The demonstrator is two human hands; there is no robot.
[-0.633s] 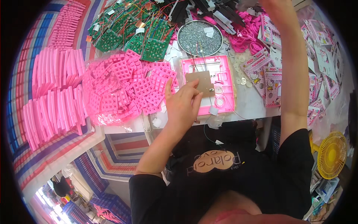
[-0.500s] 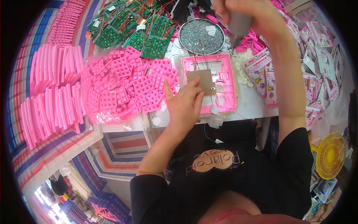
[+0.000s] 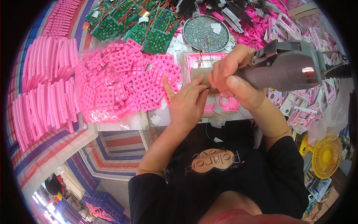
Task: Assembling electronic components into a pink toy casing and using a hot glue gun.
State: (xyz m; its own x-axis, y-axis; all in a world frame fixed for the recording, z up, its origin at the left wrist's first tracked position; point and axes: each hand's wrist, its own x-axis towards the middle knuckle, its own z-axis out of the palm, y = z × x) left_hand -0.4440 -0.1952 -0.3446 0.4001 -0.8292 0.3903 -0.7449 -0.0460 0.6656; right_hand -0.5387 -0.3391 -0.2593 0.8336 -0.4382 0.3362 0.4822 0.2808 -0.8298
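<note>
Head view only: right hand [image 3: 235, 71] has just come down from up by the round metal tray [image 3: 184, 34], bringing the grey power tool [image 3: 285, 69] with it. About half a second back the tool was over near the tray's right edge; now its body lies across the right part of the pink case [image 3: 232, 105], nose end tucked behind the fingers. Right grip: closed firmly round the tool's front end. Can't see the tip, so can't tell whether it touches anything. Left hand [image 3: 187, 106] hasn't really shifted: fingertips resting on the brown board [image 3: 198, 73], fingers loosely bent, not wrapped round anything, one finger sticking out toward the pink keypads [image 3: 115, 89]. Looks like pressing, not gripping; how hard, no idea. The board is in the case, which lies on the bench in front of the person, thin wires [image 3: 207, 45] running off its far side toward the tray. What the change means: both hands are now at the same workpiece, left steadying, right with the tool, as I read it. Cost of that: the right hand and tool now hide most of the case and the board's right part, so from here I can't check how the board sits.
</note>
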